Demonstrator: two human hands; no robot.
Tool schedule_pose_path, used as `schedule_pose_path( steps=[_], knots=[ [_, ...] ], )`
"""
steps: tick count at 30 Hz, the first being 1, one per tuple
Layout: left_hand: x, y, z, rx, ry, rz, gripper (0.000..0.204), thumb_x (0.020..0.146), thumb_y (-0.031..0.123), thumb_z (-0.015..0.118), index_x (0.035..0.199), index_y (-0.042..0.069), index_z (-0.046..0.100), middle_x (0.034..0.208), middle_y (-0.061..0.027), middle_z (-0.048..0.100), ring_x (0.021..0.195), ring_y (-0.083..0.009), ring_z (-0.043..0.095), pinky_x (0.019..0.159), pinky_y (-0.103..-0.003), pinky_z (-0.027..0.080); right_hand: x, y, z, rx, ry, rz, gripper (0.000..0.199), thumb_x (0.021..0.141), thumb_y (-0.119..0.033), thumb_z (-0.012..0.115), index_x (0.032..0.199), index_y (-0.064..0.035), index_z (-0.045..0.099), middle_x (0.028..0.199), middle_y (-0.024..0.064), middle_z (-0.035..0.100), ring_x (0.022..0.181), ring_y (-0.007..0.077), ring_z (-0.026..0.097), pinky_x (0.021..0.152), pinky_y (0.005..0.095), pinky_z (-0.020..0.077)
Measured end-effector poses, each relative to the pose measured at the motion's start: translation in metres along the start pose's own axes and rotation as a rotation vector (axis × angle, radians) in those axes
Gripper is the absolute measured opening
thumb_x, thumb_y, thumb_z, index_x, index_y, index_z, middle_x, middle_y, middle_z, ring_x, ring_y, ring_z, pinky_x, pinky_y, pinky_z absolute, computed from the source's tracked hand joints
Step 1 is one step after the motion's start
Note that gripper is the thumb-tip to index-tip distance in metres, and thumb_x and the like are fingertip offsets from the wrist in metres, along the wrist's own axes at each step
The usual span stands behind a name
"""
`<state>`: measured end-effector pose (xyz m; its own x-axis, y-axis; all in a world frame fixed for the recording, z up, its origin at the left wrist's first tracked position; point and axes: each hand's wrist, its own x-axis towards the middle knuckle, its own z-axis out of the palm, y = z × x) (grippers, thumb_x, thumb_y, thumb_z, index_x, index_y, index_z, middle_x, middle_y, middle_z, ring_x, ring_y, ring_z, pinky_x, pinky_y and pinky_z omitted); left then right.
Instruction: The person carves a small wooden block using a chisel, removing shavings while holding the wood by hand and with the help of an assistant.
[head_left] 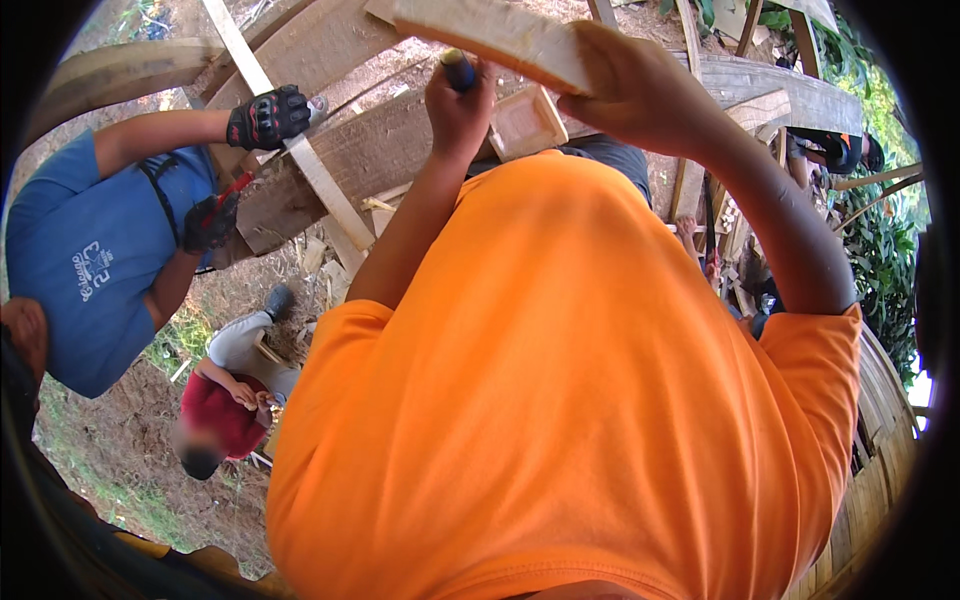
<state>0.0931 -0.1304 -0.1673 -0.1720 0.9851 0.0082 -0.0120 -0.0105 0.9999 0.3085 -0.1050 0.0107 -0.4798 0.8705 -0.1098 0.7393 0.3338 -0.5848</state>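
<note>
Fingers of the right hand (pixel 645 92) clamp the right end of a pale wooden block (pixel 485 38). Below that block on my feed, the left hand (pixel 460 118) curls its fingers around a dark handle (pixel 458 72). I see a blue-shirted co-worker (pixel 110 235) left of the block.

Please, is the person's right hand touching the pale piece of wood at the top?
Touching. The head view shows the right hand gripping the pale piece of wood near its right end, with no gap between them.
</note>
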Motion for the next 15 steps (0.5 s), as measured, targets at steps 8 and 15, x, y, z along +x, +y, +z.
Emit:
schedule_pose_path(
  steps=[8, 15],
  knots=[
    [0.018, 0.018, -0.003, -0.194, 0.022, -0.167, 0.034, 0.103, 0.025, 0.066, 0.079, 0.007, 0.05, 0.059, 0.0007, 0.049, 0.048, -0.0068, 0.046, 0.047, -0.027, 0.041, -0.038, 0.107, 0.161, 0.183, 0.258, 0.38, 0.092, 0.076, -0.046, 0.084, 0.145, 0.0024, 0.048, 0.113, 0.0247, 0.071, 0.107, 0.0357, 0.069, 0.093, 0.043, 0.0532],
    [0.039, -0.014, -0.013, -0.342, 0.117, -0.321, 0.033, 0.104, 0.027, 0.065, 0.082, 0.009, 0.046, 0.064, 0.0001, 0.045, 0.05, -0.0092, 0.043, 0.047, -0.029, 0.039, -0.05, 0.113, 0.187, 0.198, 0.199, 0.563, 0.089, 0.077, -0.045, 0.082, 0.147, -0.0019, 0.049, 0.125, 0.0251, 0.069, 0.118, 0.0395, 0.065, 0.098, 0.0442, 0.0519]
  ],
)
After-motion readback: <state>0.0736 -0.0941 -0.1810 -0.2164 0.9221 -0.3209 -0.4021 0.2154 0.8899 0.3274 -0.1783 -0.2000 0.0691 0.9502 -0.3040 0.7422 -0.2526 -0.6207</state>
